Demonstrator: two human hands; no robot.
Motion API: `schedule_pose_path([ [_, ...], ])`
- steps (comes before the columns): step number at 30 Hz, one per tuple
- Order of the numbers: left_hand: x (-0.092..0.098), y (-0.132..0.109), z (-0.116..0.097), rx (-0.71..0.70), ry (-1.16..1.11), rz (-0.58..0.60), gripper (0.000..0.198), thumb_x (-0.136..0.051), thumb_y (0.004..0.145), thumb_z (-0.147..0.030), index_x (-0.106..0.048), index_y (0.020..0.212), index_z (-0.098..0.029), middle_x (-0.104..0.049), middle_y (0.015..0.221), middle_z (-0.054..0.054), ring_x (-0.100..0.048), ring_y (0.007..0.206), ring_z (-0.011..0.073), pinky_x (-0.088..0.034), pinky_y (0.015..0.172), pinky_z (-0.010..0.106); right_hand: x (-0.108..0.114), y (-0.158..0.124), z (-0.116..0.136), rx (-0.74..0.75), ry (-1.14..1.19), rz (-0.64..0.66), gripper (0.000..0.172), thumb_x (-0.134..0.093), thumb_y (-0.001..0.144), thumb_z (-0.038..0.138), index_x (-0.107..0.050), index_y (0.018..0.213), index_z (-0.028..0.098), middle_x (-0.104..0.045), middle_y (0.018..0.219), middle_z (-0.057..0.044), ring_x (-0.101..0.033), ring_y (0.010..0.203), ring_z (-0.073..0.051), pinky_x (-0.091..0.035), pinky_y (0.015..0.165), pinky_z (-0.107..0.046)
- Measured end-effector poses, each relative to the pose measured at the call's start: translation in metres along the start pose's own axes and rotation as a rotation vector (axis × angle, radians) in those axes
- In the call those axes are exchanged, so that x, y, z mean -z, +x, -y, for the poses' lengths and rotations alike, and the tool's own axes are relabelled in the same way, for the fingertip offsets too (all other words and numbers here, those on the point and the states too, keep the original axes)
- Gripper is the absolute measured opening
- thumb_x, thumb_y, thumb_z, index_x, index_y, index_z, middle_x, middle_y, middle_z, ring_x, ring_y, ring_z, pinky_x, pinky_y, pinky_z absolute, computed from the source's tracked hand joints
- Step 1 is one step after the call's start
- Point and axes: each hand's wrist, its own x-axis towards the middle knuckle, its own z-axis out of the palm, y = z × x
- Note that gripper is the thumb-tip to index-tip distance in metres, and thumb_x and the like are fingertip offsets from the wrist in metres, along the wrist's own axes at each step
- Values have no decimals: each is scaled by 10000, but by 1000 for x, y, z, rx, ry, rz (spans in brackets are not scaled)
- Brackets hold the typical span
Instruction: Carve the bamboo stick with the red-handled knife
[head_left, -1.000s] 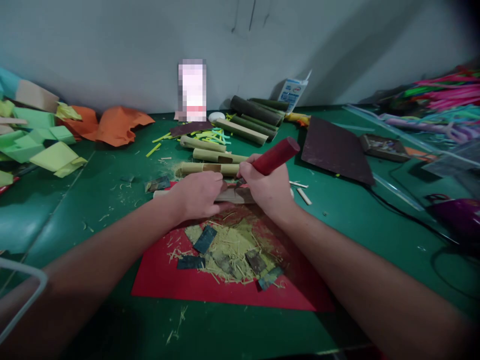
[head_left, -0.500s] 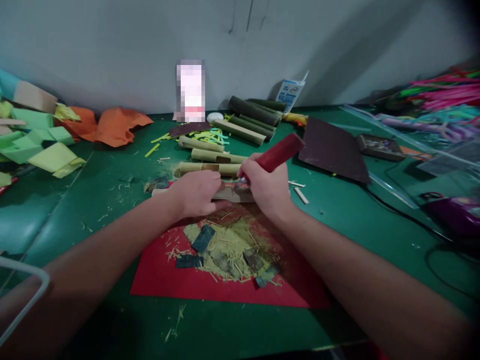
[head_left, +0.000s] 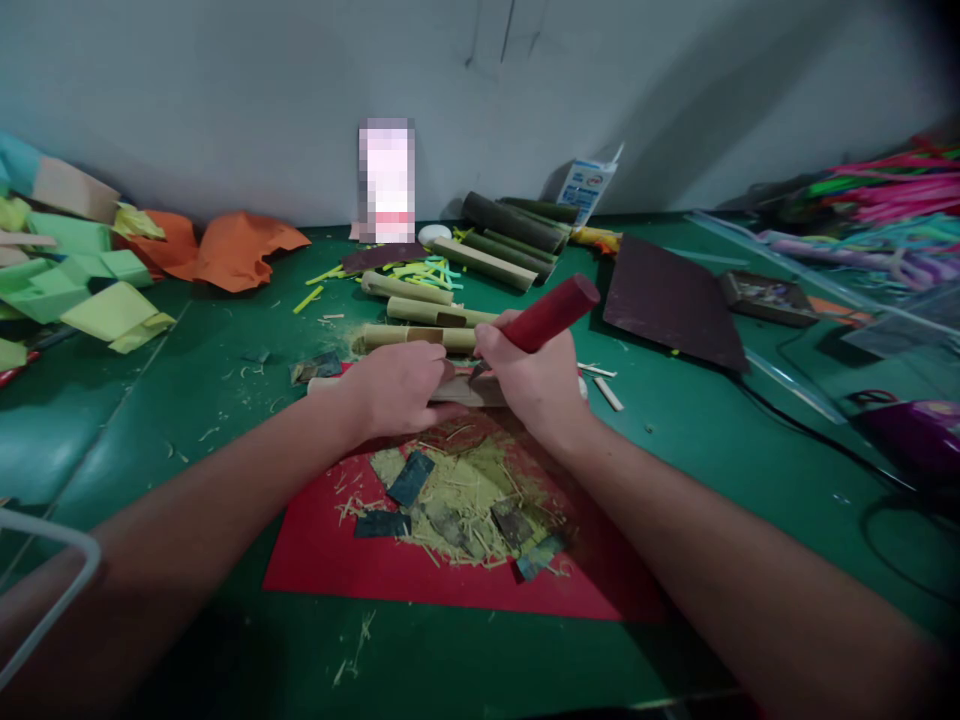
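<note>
My right hand [head_left: 529, 375] is closed round a carving knife with a thick red handle [head_left: 559, 312]; its blade tip meets a pale bamboo piece [head_left: 480, 392] lying crosswise. My left hand [head_left: 405, 385] grips that same bamboo piece from the left, fingers curled over it. The piece rests at the back edge of a red sheet [head_left: 315, 560]. Sawdust, shavings and dark scraps [head_left: 465, 510] lie on the sheet. Just behind my hands is a bamboo tube [head_left: 375, 338] with a cut-out slot.
More bamboo tubes [head_left: 517, 222] lie toward the wall, near a pixelated upright screen [head_left: 386, 180] and a drink carton [head_left: 589, 188]. Folded papers [head_left: 71, 270] are at left. A dark board [head_left: 671, 305], a small box [head_left: 769, 297], a cable and colourful strips [head_left: 907, 190] lie at right.
The knife handle has tipped slightly toward me, with its blade still at the bamboo. My left hand keeps its hold. The whole view has shifted a little.
</note>
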Motion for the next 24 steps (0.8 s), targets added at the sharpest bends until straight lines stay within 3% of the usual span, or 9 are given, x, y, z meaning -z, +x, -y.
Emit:
schedule_pose_path([
  [7, -4, -1, 1, -15, -43, -37, 427, -530, 936, -512, -664, 1034, -118, -690, 1052, 145, -660, 988, 294, -525, 819, 383, -7, -5, -3, 146, -62, 24, 144, -611, 733, 315, -532, 652, 225, -555, 623, 28, -492, 595, -128, -394, 597, -306],
  [14, -6, -1, 3, -16, -35, -27, 444, -524, 936, -526, -667, 1019, -114, -688, 1056, 154, -657, 975, 301, -529, 823, 397, -5, -6, -1, 97, -94, 7, 240, -597, 761, 368, -479, 606, 228, -483, 563, 40, -414, 541, -109, -335, 536, -293],
  [18, -5, -2, 4, -17, -48, -24, 435, -537, 932, -520, -665, 1030, -116, -683, 1053, 140, -652, 993, 289, -520, 862, 386, 1, -5, 3, 114, -32, 96, 327, -557, 816, 431, -468, 582, 221, -468, 566, 32, -407, 556, -104, -331, 531, -280],
  [24, -1, -2, 1, -11, -3, -26, 430, -546, 920, -528, -671, 961, -118, -662, 932, 134, -646, 882, 279, -497, 737, 362, 2, -2, 2, 39, 12, 61, 184, -558, 755, 299, -522, 598, 210, -467, 561, 36, -413, 554, -105, -329, 512, -268],
])
